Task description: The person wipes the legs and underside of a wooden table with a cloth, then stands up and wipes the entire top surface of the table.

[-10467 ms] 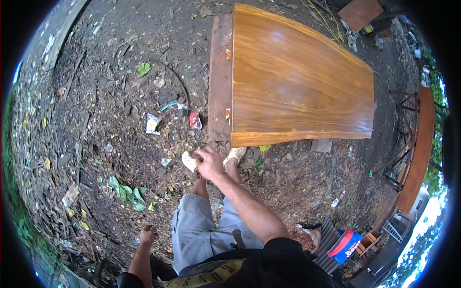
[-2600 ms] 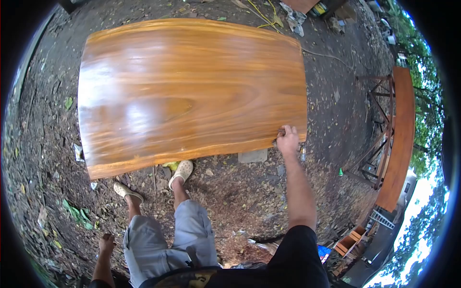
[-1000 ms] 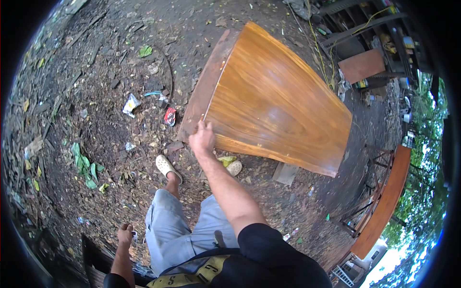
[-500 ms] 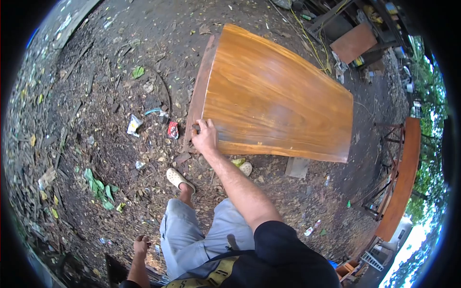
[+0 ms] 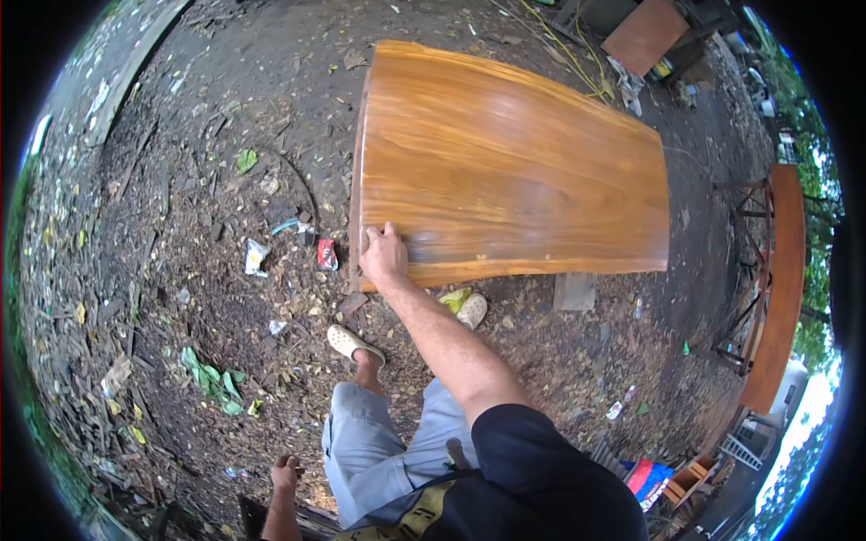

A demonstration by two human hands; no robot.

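A wide, glossy orange-brown wooden slab (image 5: 514,162) lies in front of me, its grain running along its length. My right hand (image 5: 385,256) rests at the slab's near left corner. Its fingers are bent and pressed together against the top surface; whatever may be under them is hidden. My left hand (image 5: 286,473) hangs low on the left, away from the slab, with curled fingers. Whether anything small is inside it I cannot make out. A dark reddish-brown board edge (image 5: 355,194) shows along the slab's left side.
Leaf litter and a red wrapper (image 5: 327,255) lie left of the slab. Behind my shoe (image 5: 354,344) are green leaves (image 5: 214,379). On the right, another long wooden slab (image 5: 778,279) sits on a metal frame. A yellow cord (image 5: 586,68) trails near the slab's far edge.
My view has shifted and turned slightly. My right hand has moved from the slab's left edge a little inward onto its top. My left hand stays low with curled fingers.
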